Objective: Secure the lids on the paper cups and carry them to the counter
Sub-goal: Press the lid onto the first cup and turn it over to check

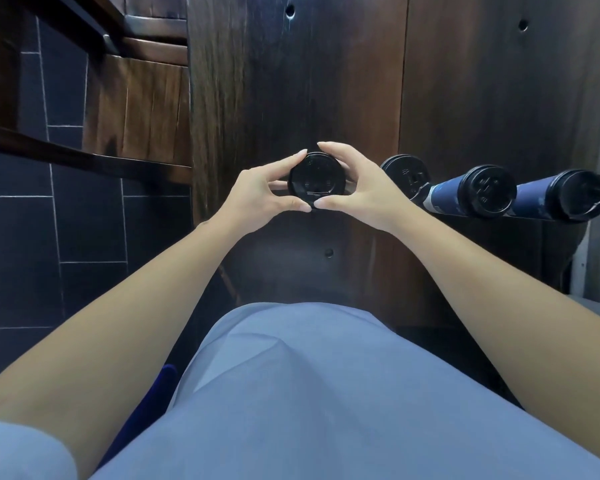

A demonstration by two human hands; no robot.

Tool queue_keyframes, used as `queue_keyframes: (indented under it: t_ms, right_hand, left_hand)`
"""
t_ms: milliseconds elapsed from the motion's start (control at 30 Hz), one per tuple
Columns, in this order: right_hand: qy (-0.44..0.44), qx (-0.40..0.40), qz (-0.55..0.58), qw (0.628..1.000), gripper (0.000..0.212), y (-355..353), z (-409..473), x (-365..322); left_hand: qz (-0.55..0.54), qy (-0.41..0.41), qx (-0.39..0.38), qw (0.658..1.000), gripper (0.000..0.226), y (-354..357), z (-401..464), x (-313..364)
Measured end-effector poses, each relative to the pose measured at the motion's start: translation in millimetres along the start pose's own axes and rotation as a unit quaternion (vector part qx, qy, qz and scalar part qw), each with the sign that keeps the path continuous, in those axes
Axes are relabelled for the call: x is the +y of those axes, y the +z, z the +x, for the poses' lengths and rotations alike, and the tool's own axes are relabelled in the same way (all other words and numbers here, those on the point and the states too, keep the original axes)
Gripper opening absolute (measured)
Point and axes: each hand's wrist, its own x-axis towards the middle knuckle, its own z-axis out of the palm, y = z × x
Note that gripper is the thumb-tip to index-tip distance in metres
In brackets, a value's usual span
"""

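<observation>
The person is standing at a dark wooden table (291, 81), holding both hands around a black lid (316, 179) seen from straight above. The left hand (257, 197) is curling round the lid's left edge, forefinger at the far rim and thumb at the near rim. The right hand (357, 188) is mirroring it on the right edge, so the lid is sitting between the two sets of fingertips. The cup beneath is hidden. Just to the right, three blue lidded cups (489, 194) are standing in a row.
</observation>
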Motion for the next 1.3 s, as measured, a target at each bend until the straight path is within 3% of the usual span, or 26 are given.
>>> queue_keyframes:
  t_ms: [200, 567, 700, 833, 1033, 1300]
  right_hand:
    - [-0.001, -0.010, -0.059, 0.998, 0.096, -1, 5, 7]
    - [0.011, -0.025, -0.118, 0.993, 0.094, -10, 25, -19]
    - [0.010, -0.023, -0.103, 0.994, 0.085, -17, 24, -44]
    - [0.022, -0.024, -0.052, 0.998, 0.061, -22, 8, -67]
    - [0.018, -0.041, -0.041, 0.998, 0.044, -27, -18, -83]
    - [0.017, -0.081, -0.078, 0.993, 0.079, -25, -43, -93]
  left_hand:
    - [-0.004, -0.015, -0.009, 1.000, 0.090, -5, 3, -2]
    - [-0.028, -0.077, -0.031, 0.996, 0.084, -26, 12, 16]
    - [-0.030, -0.093, -0.040, 0.994, 0.068, -42, 9, 36]
    - [-0.072, -0.089, -0.058, 0.992, 0.054, -58, -3, 50]
    - [-0.066, -0.059, -0.141, 0.986, 0.074, -58, -20, 75]
    - [0.118, -0.019, -0.245, 0.962, 0.074, -53, -48, 120]
